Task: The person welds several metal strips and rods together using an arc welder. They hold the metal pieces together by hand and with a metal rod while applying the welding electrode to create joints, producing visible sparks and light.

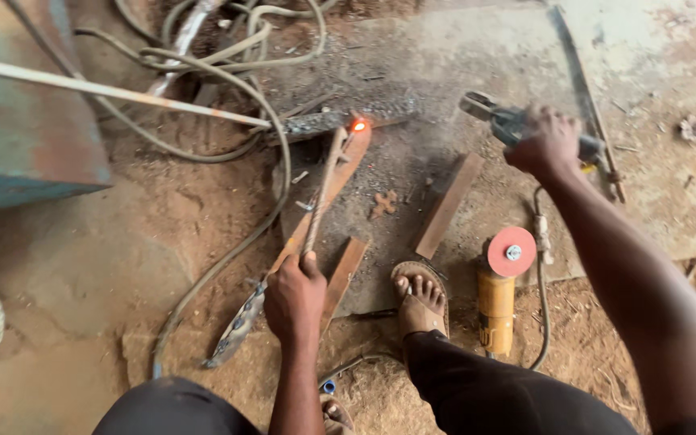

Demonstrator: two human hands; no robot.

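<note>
My left hand (294, 296) grips the near end of a twisted steel rod (323, 192) that slants up to a glowing orange spot (358, 125) at its far tip. The rod lies over a long rusty flat bar (351, 165) on the ground. My right hand (547, 143) is raised to the right and holds a welding electrode holder (499, 118) with a cable hanging from it. My sandalled foot (420, 300) rests between the two hands.
A yellow angle grinder (499, 294) with a red disc lies by my foot. Flat steel pieces (448, 205) (344, 276) lie nearby. Hoses and cables (227, 72) coil at the back. A blue-green metal box (22, 121) stands left, crossed by a thin rod (106, 90).
</note>
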